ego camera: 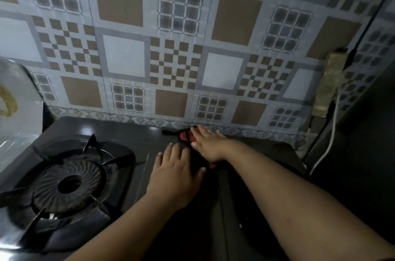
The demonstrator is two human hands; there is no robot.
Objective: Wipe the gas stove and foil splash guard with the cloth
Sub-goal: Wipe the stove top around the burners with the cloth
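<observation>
The foil splash guard (19, 115) is cut off at the left edge. Right of it, the gas stove (119, 132) shows one burner (68, 184); its right part is dark and hard to make out. The left hand (175, 175) and the right hand (210, 145) press flat, fingers released, on the red-and-black cloth (186, 135), mostly hidden beneath them, far on the stove top near the tiled wall (177, 47).
</observation>
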